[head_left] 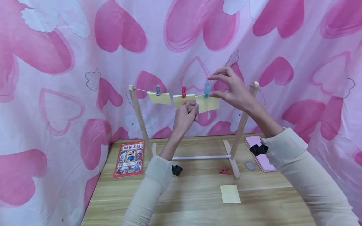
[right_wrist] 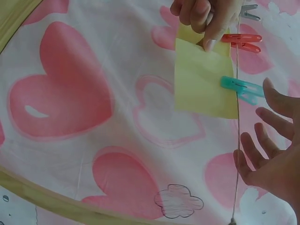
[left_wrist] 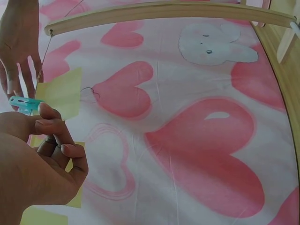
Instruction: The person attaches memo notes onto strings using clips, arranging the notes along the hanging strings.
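Note:
Three yellow paper notes hang from a string by clothespins. The rightmost note (head_left: 208, 105) is held by a blue clothespin (head_left: 207, 90). My left hand (head_left: 186, 116) pinches this note near its upper left corner, thumb on its face in the right wrist view. My right hand (head_left: 233, 91) is beside the blue clothespin, fingers spread, the thumb tip right at the clothespin's end (right_wrist: 255, 89). The middle note (head_left: 181, 100) hangs from a red clothespin (head_left: 183, 91), partly behind my left hand. On the left, a grey clothespin (head_left: 158, 90) holds another note (head_left: 159, 98).
A wooden frame (head_left: 138, 116) carries the string (head_left: 142, 90). On the table (head_left: 192, 188) lie a loose yellow note (head_left: 230, 194), a red clothespin (head_left: 225, 170), a tape ring (head_left: 250, 165), a pink case (head_left: 267, 162) and a red booklet (head_left: 129, 158). Behind hangs a heart-patterned curtain (head_left: 158, 37).

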`<action>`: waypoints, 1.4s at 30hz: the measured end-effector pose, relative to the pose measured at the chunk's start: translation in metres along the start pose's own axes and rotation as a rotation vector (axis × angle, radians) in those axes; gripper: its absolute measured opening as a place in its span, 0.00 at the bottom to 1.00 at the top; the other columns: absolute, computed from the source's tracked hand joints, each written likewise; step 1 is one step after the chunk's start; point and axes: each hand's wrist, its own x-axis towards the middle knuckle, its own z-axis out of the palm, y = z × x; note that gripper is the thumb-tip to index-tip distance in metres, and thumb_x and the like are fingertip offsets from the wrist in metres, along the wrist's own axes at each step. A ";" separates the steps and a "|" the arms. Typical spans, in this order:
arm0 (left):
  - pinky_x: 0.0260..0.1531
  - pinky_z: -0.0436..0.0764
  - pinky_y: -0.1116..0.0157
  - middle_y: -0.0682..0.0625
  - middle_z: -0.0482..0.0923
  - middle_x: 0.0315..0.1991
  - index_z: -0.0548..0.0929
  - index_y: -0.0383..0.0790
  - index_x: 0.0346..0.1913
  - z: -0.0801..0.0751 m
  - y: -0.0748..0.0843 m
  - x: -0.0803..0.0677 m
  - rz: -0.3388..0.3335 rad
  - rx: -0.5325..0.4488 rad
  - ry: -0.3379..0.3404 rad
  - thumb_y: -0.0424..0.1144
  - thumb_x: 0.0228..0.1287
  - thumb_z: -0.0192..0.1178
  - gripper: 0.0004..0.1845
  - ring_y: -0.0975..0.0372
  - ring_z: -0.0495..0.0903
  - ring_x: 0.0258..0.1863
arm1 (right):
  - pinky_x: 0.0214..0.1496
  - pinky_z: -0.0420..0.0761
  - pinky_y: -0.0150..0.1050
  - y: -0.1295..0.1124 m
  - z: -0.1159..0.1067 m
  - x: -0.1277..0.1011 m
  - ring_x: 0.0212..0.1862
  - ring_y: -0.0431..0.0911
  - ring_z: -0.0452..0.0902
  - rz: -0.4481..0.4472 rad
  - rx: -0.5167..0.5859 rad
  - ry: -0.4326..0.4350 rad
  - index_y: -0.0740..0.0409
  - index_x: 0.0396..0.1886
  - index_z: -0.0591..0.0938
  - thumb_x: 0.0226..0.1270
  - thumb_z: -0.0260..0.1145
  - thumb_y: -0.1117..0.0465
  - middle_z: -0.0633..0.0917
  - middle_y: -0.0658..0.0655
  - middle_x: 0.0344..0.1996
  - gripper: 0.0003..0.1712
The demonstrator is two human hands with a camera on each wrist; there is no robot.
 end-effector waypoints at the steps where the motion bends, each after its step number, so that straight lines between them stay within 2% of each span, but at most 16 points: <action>1: 0.19 0.66 0.72 0.45 0.80 0.17 0.83 0.36 0.52 0.000 0.000 0.000 -0.001 0.010 -0.001 0.42 0.75 0.57 0.14 0.67 0.74 0.15 | 0.68 0.72 0.50 -0.001 -0.001 -0.004 0.66 0.54 0.69 -0.013 -0.011 0.018 0.61 0.61 0.81 0.61 0.75 0.66 0.75 0.62 0.61 0.27; 7: 0.20 0.67 0.71 0.50 0.81 0.17 0.82 0.38 0.53 0.002 -0.003 -0.001 -0.015 0.047 -0.008 0.44 0.75 0.57 0.14 0.68 0.75 0.16 | 0.65 0.68 0.26 -0.014 -0.010 -0.037 0.63 0.49 0.73 -0.104 -0.016 0.127 0.59 0.59 0.83 0.63 0.72 0.68 0.80 0.60 0.58 0.23; 11: 0.19 0.66 0.71 0.55 0.79 0.15 0.82 0.38 0.54 0.002 -0.006 -0.003 -0.022 0.049 -0.016 0.44 0.75 0.57 0.15 0.68 0.72 0.15 | 0.64 0.68 0.21 -0.020 -0.012 -0.065 0.61 0.44 0.75 -0.170 0.000 0.135 0.61 0.57 0.84 0.60 0.73 0.72 0.81 0.60 0.56 0.23; 14: 0.18 0.65 0.71 0.52 0.80 0.16 0.81 0.37 0.56 0.002 -0.009 -0.004 -0.035 0.035 -0.030 0.44 0.75 0.57 0.16 0.68 0.70 0.13 | 0.64 0.69 0.20 -0.017 -0.010 -0.089 0.60 0.42 0.76 -0.194 -0.014 0.103 0.62 0.56 0.84 0.56 0.74 0.73 0.82 0.61 0.56 0.25; 18: 0.16 0.62 0.71 0.42 0.83 0.22 0.80 0.37 0.58 0.003 -0.013 -0.005 -0.053 0.023 -0.053 0.43 0.75 0.57 0.17 0.68 0.69 0.13 | 0.61 0.69 0.16 -0.005 -0.003 -0.122 0.60 0.42 0.75 -0.127 -0.058 0.025 0.58 0.57 0.84 0.57 0.73 0.73 0.81 0.58 0.57 0.26; 20: 0.16 0.62 0.71 0.40 0.83 0.23 0.79 0.36 0.59 0.005 -0.016 -0.005 -0.053 0.016 -0.066 0.43 0.75 0.57 0.17 0.67 0.69 0.13 | 0.60 0.68 0.14 0.002 0.001 -0.137 0.60 0.42 0.75 -0.074 -0.087 -0.002 0.54 0.57 0.84 0.59 0.73 0.72 0.80 0.56 0.58 0.26; 26: 0.18 0.67 0.72 0.50 0.81 0.22 0.76 0.35 0.62 0.008 -0.021 -0.005 -0.065 -0.013 -0.114 0.42 0.76 0.57 0.19 0.66 0.72 0.16 | 0.64 0.62 0.12 0.021 0.016 -0.171 0.60 0.45 0.75 0.013 -0.088 -0.027 0.54 0.55 0.84 0.59 0.73 0.72 0.81 0.56 0.58 0.23; 27: 0.18 0.68 0.72 0.49 0.81 0.23 0.75 0.36 0.63 0.009 -0.021 -0.005 -0.069 -0.015 -0.121 0.42 0.76 0.57 0.20 0.66 0.73 0.16 | 0.64 0.63 0.13 0.025 0.019 -0.175 0.60 0.46 0.75 0.018 -0.083 -0.032 0.55 0.54 0.85 0.59 0.73 0.72 0.81 0.56 0.58 0.23; 29: 0.19 0.69 0.72 0.44 0.83 0.26 0.74 0.36 0.64 0.008 -0.023 -0.006 -0.078 -0.025 -0.131 0.42 0.76 0.56 0.20 0.66 0.73 0.17 | 0.65 0.66 0.22 0.030 0.025 -0.183 0.60 0.48 0.76 0.015 -0.097 -0.041 0.56 0.53 0.85 0.58 0.73 0.71 0.81 0.57 0.57 0.22; 33: 0.19 0.69 0.72 0.39 0.84 0.30 0.74 0.36 0.64 0.008 -0.029 -0.009 -0.076 -0.043 -0.131 0.40 0.76 0.56 0.19 0.64 0.76 0.18 | 0.61 0.70 0.25 0.042 0.037 -0.198 0.56 0.48 0.77 0.013 -0.104 -0.056 0.58 0.52 0.86 0.58 0.73 0.71 0.82 0.57 0.55 0.20; 36: 0.22 0.73 0.72 0.40 0.85 0.33 0.77 0.36 0.61 0.010 -0.040 -0.018 -0.073 -0.039 -0.118 0.40 0.77 0.55 0.17 0.59 0.81 0.22 | 0.58 0.70 0.16 0.051 0.045 -0.209 0.56 0.45 0.76 0.041 -0.074 -0.065 0.59 0.52 0.85 0.60 0.73 0.71 0.83 0.58 0.54 0.19; 38: 0.26 0.76 0.71 0.38 0.86 0.37 0.78 0.35 0.59 0.014 -0.052 -0.028 -0.071 -0.007 -0.121 0.39 0.77 0.54 0.16 0.55 0.84 0.28 | 0.58 0.70 0.15 0.058 0.049 -0.217 0.57 0.44 0.76 0.068 -0.047 -0.066 0.59 0.51 0.85 0.61 0.72 0.70 0.83 0.59 0.54 0.18; 42: 0.39 0.83 0.70 0.42 0.87 0.41 0.81 0.36 0.56 0.034 -0.084 -0.056 -0.075 0.114 -0.125 0.39 0.76 0.55 0.13 0.54 0.86 0.39 | 0.56 0.74 0.18 0.068 0.057 -0.234 0.60 0.40 0.74 0.131 -0.022 -0.073 0.58 0.52 0.85 0.63 0.71 0.69 0.82 0.58 0.56 0.17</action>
